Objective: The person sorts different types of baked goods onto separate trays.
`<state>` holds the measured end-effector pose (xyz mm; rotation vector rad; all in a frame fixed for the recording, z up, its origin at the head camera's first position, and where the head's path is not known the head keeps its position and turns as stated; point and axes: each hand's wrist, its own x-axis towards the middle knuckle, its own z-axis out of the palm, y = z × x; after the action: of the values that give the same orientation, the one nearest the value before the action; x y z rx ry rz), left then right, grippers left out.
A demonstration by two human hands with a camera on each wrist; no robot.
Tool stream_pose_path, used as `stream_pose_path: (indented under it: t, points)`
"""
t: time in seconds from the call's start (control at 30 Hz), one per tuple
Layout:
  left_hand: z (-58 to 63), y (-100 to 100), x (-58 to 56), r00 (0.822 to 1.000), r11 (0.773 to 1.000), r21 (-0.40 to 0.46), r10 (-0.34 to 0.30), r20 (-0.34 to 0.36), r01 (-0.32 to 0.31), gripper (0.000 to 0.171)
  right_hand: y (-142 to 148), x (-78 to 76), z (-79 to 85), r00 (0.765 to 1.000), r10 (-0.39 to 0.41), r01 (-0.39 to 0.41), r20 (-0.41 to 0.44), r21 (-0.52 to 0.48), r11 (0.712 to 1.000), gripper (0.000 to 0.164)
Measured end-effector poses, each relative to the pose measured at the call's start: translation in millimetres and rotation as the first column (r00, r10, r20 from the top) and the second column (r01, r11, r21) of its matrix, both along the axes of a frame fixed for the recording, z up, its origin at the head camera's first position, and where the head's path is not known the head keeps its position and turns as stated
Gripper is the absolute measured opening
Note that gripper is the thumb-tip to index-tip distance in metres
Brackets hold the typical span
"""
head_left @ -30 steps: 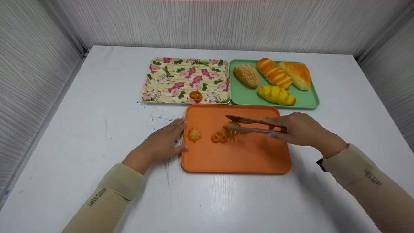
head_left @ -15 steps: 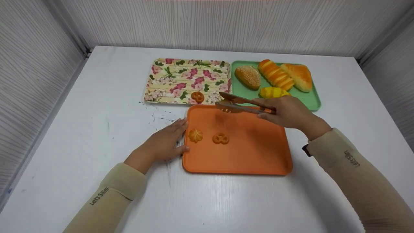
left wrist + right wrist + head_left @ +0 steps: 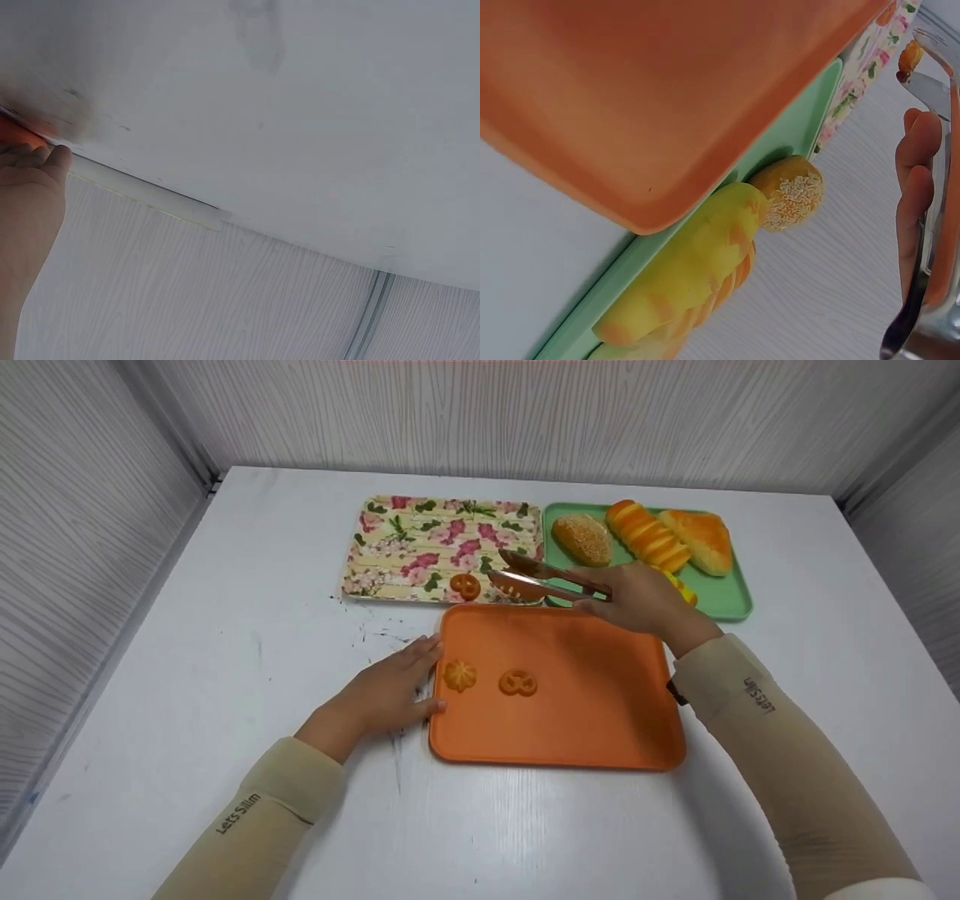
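My right hand (image 3: 637, 600) grips a pair of metal tongs (image 3: 545, 571) over the front right corner of the floral tray (image 3: 409, 544). Between the tong tips, the right wrist view shows a small golden-brown biscuit (image 3: 910, 57). My left hand (image 3: 390, 690) rests against the left rim of the orange tray (image 3: 562, 735), thumb and fingertips touching it. In the left wrist view only part of that hand (image 3: 30, 210) shows. On the orange tray lie a flower-shaped biscuit (image 3: 460, 676) and a pretzel (image 3: 518, 684). Another pretzel (image 3: 466, 586) lies at the floral tray's front edge.
A green tray (image 3: 739, 604) adjoins the floral one on the right. It bears a sesame bun (image 3: 583, 540), a striped loaf (image 3: 649, 536), a flat pastry (image 3: 701, 540) and a yellow croissant-like bread (image 3: 684, 589), partly hidden by my right hand. Wood-grain panels (image 3: 510, 420) enclose the white table (image 3: 225, 585).
My right hand has carried the tongs and a biscuit up from the orange tray, away from me, to above the floral tray's front right corner. The left hand stays at the orange rim.
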<state>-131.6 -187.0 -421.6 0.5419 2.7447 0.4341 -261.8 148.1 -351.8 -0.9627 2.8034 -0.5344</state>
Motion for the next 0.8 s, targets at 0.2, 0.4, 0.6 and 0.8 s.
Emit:
stream_pose_path:
  t: [0.2,0.4,0.6,0.8]
  points:
    - [0.0,1.5,-0.2,1.000,1.000,-0.001,0.000,0.001,0.000,0.084,-5.0,-5.8,-7.9,0.999,-0.021,0.021,0.025,0.027,0.999,0.051]
    - [3.0,3.1,0.4,1.000,1.000,-0.001,-0.004,-0.006,0.004,0.083,-8.6,-8.4,-12.6,0.998,-0.048,0.046,0.030,0.053,0.998,0.051]
    - [4.2,1.7,1.7,1.000,1.000,0.014,-0.020,-0.018,0.020,0.082,-10.3,-10.9,-16.3,0.995,-0.068,0.062,0.069,0.083,0.995,0.053]
    - [2.0,0.6,1.5,1.000,1.000,0.007,-0.015,-0.018,0.015,0.083,-10.9,-12.7,-19.0,0.994,-0.084,0.076,0.074,0.101,0.992,0.054]
